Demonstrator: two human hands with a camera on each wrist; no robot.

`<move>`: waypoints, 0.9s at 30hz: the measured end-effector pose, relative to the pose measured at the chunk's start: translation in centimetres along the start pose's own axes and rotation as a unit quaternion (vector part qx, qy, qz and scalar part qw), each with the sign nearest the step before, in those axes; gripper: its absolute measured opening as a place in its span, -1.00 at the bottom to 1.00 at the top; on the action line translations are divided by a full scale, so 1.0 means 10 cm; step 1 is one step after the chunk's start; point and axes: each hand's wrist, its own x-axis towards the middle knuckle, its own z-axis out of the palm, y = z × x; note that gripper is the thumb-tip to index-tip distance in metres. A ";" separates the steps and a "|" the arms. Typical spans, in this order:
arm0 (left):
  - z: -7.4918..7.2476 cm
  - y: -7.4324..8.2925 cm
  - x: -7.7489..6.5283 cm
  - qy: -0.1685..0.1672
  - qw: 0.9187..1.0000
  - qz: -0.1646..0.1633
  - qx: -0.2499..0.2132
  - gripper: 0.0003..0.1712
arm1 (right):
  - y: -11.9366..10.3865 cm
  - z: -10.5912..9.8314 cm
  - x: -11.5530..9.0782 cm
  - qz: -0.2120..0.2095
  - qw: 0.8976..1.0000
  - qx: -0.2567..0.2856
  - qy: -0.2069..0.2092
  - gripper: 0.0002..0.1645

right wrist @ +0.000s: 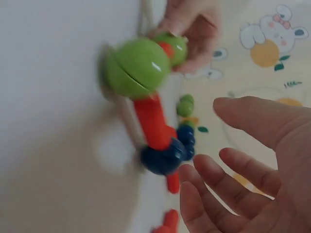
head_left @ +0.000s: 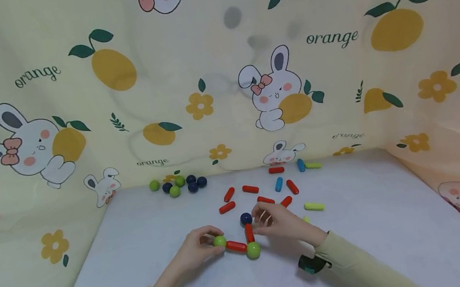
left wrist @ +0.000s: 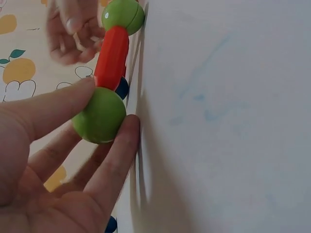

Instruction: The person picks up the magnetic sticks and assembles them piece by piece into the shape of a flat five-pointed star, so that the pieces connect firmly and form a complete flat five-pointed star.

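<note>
My left hand [head_left: 201,248] pinches a green ball [left wrist: 99,116] between thumb and fingers. A red rod [head_left: 236,246] joins that ball to a second green ball [head_left: 253,250]. From there another red rod [head_left: 249,233] runs away from me to a dark blue ball [head_left: 245,219], so the joined pieces form an L. Beside the blue ball, my right hand [head_left: 279,220] is held with fingers spread and nothing between them. In the right wrist view its fingertips [right wrist: 192,172] are close to the blue ball [right wrist: 163,156].
Loose red rods [head_left: 250,189], blue rods [head_left: 278,184] and yellow-green rods [head_left: 314,206] lie beyond and right of my hands. Several green and dark blue balls [head_left: 193,187] sit at the back left. A patterned curtain [head_left: 220,130] borders the white table [head_left: 140,253].
</note>
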 end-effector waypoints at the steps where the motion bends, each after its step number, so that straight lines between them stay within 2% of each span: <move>1: -0.01 0.00 0.00 0.004 1.000 0.003 0.004 -0.60 | -0.02 -0.04 0.05 -0.007 1.000 -0.007 0.002 -0.57; 7: -0.02 0.00 0.01 0.015 1.000 -0.003 0.013 -0.60 | 0.02 -0.16 0.29 -0.025 0.999 -0.030 -0.033 -0.51; 14: -0.05 0.00 0.03 0.025 1.000 -0.010 0.015 -0.60 | 0.12 -0.13 0.42 -0.031 0.997 -0.004 -0.076 -0.47; 17: -0.06 -0.01 0.06 0.034 0.999 -0.015 0.016 -0.61 | 0.14 -0.10 0.44 -0.032 0.995 -0.018 -0.088 -0.49; 21: -0.08 -0.04 0.11 0.043 0.999 -0.024 0.018 -0.63 | 0.15 -0.07 0.42 -0.030 0.995 -0.056 -0.080 -0.53; 27: -0.12 -0.05 0.15 0.036 0.999 -0.035 0.018 -0.63 | 0.16 -0.05 0.31 -0.029 0.996 -0.048 -0.068 -0.59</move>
